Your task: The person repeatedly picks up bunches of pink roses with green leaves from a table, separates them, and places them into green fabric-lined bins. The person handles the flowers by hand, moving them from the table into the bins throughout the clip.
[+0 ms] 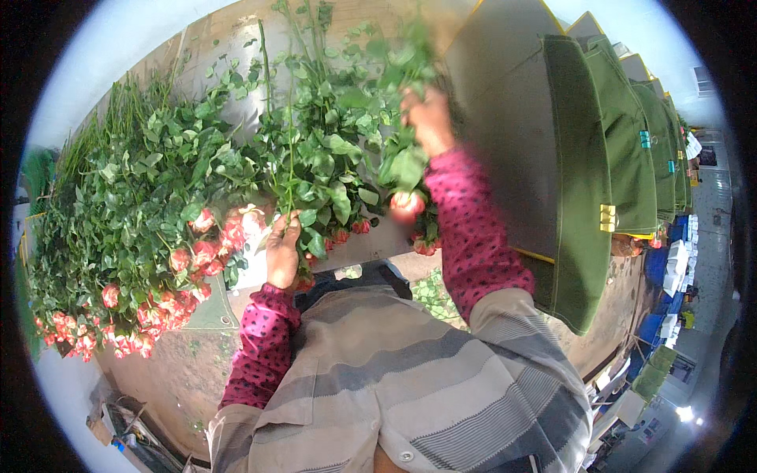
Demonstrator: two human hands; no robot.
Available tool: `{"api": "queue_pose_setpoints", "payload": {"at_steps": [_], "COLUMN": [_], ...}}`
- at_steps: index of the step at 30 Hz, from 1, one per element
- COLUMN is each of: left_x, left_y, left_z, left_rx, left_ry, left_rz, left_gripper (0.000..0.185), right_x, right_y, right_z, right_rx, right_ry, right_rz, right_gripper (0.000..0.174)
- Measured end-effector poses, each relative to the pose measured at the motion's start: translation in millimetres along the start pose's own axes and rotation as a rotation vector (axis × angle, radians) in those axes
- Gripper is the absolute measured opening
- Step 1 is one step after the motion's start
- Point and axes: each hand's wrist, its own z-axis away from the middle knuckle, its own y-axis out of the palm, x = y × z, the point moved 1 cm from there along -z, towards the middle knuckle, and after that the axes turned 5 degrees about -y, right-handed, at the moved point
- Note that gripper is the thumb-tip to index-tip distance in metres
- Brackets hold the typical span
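My left hand (282, 251) pinches a slim green stem (290, 136) near the table's front edge, and the stem runs upward from the fingertips over the leaves. Farther out and to the right, my right hand (430, 118) is closed around a leafy rose stem, blurred by motion. A pink-and-cream rose bloom (407, 204) hangs at its near end, below the hand. Between both hands lies a pile of leafy roses (331, 154), heads towards me. Left of my left hand is a large heap of roses (159, 171), with coral-pink blooms (168, 310) along its near side.
Loose leaves lie over the tabletop (236, 38). To the right stand several grey panels with green cloth covers (582, 177), held by a yellow binder clip (607, 218) and blue ones. Cut leaves (437, 295) litter the floor. Blue and white containers (674, 266) line the far right.
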Motion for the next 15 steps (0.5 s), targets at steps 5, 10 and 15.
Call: {"api": "queue_pose_setpoints", "payload": {"at_steps": [5,10,15], "left_x": [5.0,-5.9,28.8], "left_y": [20.3,52.3,83.7], "left_z": [-10.5,-5.4,-35.7], "left_rx": [-0.034,0.024,0.099], "left_ry": [0.318,-0.071,-0.201], "left_rz": [-0.258,0.019,0.157], "left_gripper": [0.025,0.025,0.026], "right_x": [-144.0,-139.1,-119.3], "right_y": [21.5,26.6,17.5], "right_z": [39.8,69.4,69.3], "right_rx": [0.063,0.121,0.181], "right_ry": [0.043,-0.001,0.027], "right_rz": [0.310,0.569,0.524], "right_gripper": [0.017,0.021,0.023]}}
